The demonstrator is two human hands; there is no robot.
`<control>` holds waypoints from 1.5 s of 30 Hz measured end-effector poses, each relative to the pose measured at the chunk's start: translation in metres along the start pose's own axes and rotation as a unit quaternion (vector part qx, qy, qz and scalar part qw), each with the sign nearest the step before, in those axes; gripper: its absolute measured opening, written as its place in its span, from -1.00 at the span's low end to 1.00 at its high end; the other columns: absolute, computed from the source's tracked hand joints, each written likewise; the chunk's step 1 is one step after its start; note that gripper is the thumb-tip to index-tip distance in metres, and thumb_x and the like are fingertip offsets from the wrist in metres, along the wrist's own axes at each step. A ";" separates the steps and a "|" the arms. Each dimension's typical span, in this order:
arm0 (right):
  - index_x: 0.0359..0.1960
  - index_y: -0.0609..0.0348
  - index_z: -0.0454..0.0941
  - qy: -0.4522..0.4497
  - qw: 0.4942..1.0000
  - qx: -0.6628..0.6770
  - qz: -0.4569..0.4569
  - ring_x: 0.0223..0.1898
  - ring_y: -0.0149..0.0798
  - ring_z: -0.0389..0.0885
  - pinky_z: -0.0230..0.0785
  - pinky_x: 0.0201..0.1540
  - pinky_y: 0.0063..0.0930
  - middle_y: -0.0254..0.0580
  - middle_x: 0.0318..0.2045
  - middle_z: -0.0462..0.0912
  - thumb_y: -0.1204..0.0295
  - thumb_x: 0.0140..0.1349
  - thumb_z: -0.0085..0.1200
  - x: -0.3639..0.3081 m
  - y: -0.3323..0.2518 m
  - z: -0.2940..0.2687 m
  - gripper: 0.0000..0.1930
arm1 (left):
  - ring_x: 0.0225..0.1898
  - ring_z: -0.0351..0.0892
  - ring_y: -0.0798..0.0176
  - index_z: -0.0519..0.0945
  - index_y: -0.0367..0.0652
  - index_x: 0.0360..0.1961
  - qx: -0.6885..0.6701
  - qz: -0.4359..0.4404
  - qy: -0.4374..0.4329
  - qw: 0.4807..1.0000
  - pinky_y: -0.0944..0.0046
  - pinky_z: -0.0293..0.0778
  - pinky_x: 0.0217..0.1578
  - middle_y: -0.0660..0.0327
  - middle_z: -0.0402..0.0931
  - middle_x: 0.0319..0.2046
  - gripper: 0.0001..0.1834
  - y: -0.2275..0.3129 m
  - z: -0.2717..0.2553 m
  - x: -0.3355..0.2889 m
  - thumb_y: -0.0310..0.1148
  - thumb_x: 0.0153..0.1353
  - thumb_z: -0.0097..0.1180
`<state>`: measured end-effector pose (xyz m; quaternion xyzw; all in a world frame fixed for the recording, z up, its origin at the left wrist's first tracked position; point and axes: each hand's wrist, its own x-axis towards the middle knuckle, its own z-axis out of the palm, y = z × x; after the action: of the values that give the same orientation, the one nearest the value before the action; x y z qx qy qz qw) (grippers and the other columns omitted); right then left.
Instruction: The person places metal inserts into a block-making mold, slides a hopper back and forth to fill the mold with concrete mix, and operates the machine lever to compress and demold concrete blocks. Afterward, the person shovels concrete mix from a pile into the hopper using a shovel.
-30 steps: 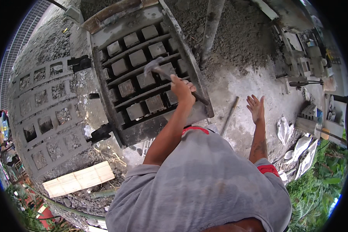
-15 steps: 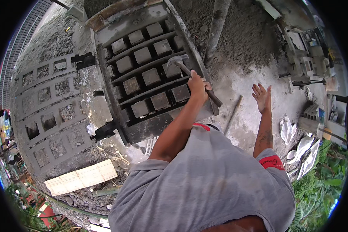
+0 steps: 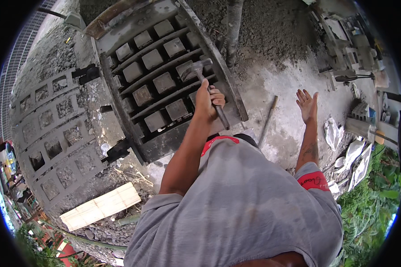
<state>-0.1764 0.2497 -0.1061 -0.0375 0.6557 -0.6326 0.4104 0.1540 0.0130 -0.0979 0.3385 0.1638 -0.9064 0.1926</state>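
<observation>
Inside dark frame [image 3: 161, 147]: square blocks [image 3: 164, 82]; left grip [image 3: 206, 101] wrapped round hammer [image 3: 196, 69], right grip [image 3: 308, 107] spread, empty.

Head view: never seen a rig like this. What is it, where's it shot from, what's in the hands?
There is no robot here: just a person with two bare hands. The picture comes from the left of two fisheye cameras worn on the head, looking down, so the gray shirt fills the lower part and straight edges bend near the rim.

The left hand grips a hammer, its head over a dark frame that holds rows of square gray blocks. One view can't settle whether the hammer touches it. The right hand is open, with nothing in it.

Left of the frame, a grid of gray hollow blocks sits on the ground, with a pale slatted strip nearer the person.
</observation>
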 end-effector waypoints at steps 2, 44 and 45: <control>0.29 0.37 -0.14 0.044 0.999 -0.004 0.001 0.30 -0.09 0.09 -0.21 0.31 -0.16 0.09 0.25 0.13 -0.32 0.18 -0.55 -0.003 0.010 -0.030 -0.05 | -0.79 0.05 0.53 0.28 -0.02 -0.46 0.049 0.153 0.002 0.987 0.50 -0.01 -0.81 0.44 0.10 -0.72 -0.64 0.024 -0.002 -0.035 0.03 0.25 -0.10; 0.27 0.36 -0.04 0.165 0.985 0.039 0.033 0.25 -0.03 0.18 -0.10 0.29 -0.16 0.16 0.20 0.22 -0.33 0.16 -0.50 -0.193 0.182 -0.257 -0.05 | -0.77 -0.04 0.40 0.13 -0.09 -0.55 0.036 0.479 0.151 0.864 0.48 0.02 -0.82 0.29 0.03 -0.71 -0.57 -0.192 -0.111 -0.075 0.01 0.28 -0.20; 0.27 0.36 -0.05 0.136 0.990 0.026 0.009 0.25 -0.03 0.18 -0.11 0.29 -0.16 0.18 0.20 0.22 -0.32 0.16 -0.50 -0.193 0.171 -0.249 -0.06 | -0.78 -0.02 0.42 0.16 -0.09 -0.55 0.045 0.405 0.122 0.905 0.48 0.02 -0.82 0.32 0.04 -0.72 -0.57 -0.189 -0.121 -0.082 0.01 0.29 -0.21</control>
<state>-0.1141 0.5919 -0.1924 0.0661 0.6890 -0.6449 0.3239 0.1907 0.2491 -0.0978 0.4915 -0.0060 -0.7082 0.5068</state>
